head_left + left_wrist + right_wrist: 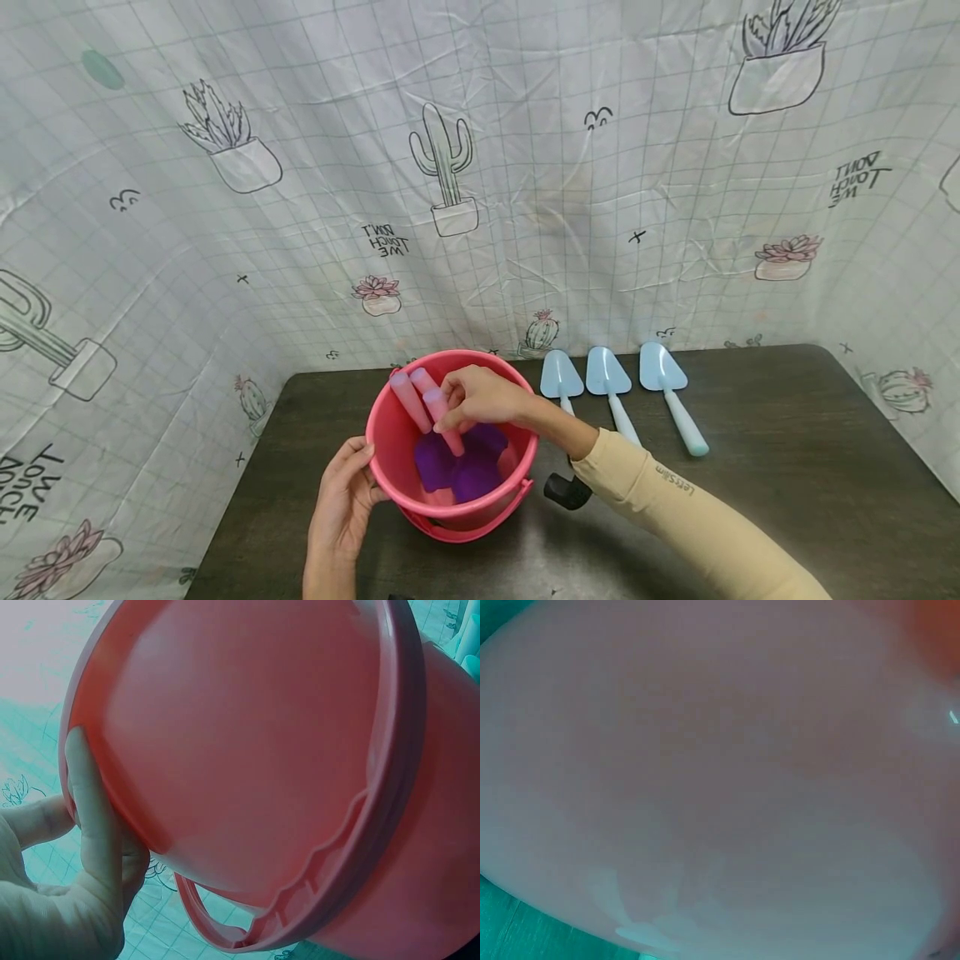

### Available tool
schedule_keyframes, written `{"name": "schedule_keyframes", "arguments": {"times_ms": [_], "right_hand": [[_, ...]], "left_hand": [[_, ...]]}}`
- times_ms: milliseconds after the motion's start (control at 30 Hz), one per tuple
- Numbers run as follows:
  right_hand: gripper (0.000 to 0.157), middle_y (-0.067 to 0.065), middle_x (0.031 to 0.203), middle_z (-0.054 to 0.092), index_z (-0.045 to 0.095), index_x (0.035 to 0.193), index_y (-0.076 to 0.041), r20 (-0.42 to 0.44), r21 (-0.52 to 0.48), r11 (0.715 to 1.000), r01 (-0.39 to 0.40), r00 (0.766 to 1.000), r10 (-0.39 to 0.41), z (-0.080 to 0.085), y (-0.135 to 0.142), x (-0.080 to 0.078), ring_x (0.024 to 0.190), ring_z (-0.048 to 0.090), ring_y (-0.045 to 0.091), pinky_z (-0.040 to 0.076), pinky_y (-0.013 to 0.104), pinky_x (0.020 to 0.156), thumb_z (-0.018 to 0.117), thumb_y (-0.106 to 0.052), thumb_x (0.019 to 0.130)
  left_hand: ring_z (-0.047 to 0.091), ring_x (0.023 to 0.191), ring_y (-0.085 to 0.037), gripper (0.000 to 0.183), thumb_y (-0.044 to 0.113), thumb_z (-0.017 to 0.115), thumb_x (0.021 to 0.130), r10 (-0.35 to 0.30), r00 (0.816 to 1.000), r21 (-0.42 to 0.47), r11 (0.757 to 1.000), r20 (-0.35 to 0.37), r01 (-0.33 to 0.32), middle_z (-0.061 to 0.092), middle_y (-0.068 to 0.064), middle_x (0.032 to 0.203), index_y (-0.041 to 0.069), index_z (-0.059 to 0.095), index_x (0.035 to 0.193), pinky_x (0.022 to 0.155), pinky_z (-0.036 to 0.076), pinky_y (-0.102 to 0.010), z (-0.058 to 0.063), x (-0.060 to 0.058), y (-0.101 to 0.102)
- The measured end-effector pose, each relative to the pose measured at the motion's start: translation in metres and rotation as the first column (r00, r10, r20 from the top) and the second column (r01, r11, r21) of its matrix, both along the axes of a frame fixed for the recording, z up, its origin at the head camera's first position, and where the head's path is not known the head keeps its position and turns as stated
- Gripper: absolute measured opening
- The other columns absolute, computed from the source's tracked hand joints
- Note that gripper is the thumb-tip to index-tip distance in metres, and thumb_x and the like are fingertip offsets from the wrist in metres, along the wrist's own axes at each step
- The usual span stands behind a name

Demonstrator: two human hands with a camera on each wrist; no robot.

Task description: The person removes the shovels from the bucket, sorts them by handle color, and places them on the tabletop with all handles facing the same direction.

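Observation:
A pink bucket (386,454) stands on the dark table, tilted toward the camera, its handle hanging down in front. My left hand (341,496) grips the rim at the left side; in the left wrist view that hand (94,847) has fingers on both sides of the rim. Inside the bucket are purple toy shovels (480,482) with pink handles, blades down. My right hand (483,396) reaches in over the right rim and pinches the pink handle of one toy shovel (453,440). Two other pink handles (410,402) lean at its left. The bucket wall (705,787) fills the right wrist view.
Three light blue toy shovels lie in a row to the right of the bucket: a left one (561,375), a middle one (607,372) and a right one (678,417). The dark table (780,433) ends at a patterned cloth (525,208) hanging behind and at the sides.

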State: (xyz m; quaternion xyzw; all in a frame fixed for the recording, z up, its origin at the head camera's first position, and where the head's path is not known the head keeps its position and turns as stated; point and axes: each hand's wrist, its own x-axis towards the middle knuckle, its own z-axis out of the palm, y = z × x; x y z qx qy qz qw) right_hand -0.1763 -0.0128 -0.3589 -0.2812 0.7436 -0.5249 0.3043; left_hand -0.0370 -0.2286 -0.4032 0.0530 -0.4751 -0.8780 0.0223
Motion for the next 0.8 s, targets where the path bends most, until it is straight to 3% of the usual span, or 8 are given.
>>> {"name": "schedule_keyframes", "arguments": {"times_ms": [233, 533, 800], "right_hand": [[0.02, 0.006, 0.082, 0.074, 0.061, 0.098, 0.003, -0.049, -0.023, 0.999, 0.036, 0.998, -0.037, -0.0011, -0.0006, 0.0017, 0.075, 0.073, 0.019, 0.063, 0.035, 0.071, 0.076, -0.004, 0.085], [0.019, 0.01, 0.084, 0.073, 0.065, 0.096, 0.004, 0.014, -0.081, 0.987, 0.141, 0.99, -0.141, 0.0038, 0.0004, 0.0016, 0.073, 0.074, 0.022, 0.064, 0.044, 0.076, 0.078, -0.002, 0.083], [0.021, 0.013, 0.085, 0.071, 0.06, 0.096, 0.002, 0.065, -0.136, 0.967, 0.215, 0.976, -0.208, 0.0043, 0.0023, -0.0007, 0.071, 0.074, 0.025, 0.063, 0.047, 0.074, 0.076, -0.001, 0.082]], "left_hand": [[0.07, 0.076, -0.013, 0.016, 0.002, 0.045, 0.108, 0.004, 1.0, 0.002, 1.0, 0.005, -0.004, 0.066, -0.007, 0.092, 0.005, 0.059, 0.103, 0.061, 0.062, -0.028, -0.0003, 0.0, -0.0005], [0.071, 0.077, -0.013, 0.015, 0.003, 0.045, 0.108, 0.016, 0.999, -0.01, 1.0, 0.028, -0.015, 0.065, -0.008, 0.094, 0.005, 0.059, 0.104, 0.063, 0.063, -0.029, -0.0004, -0.0013, -0.001], [0.071, 0.077, -0.013, 0.015, 0.003, 0.045, 0.108, 0.008, 1.0, -0.004, 1.0, 0.021, -0.008, 0.066, -0.008, 0.093, 0.005, 0.059, 0.105, 0.062, 0.062, -0.029, -0.0012, -0.0007, -0.0013]]}}
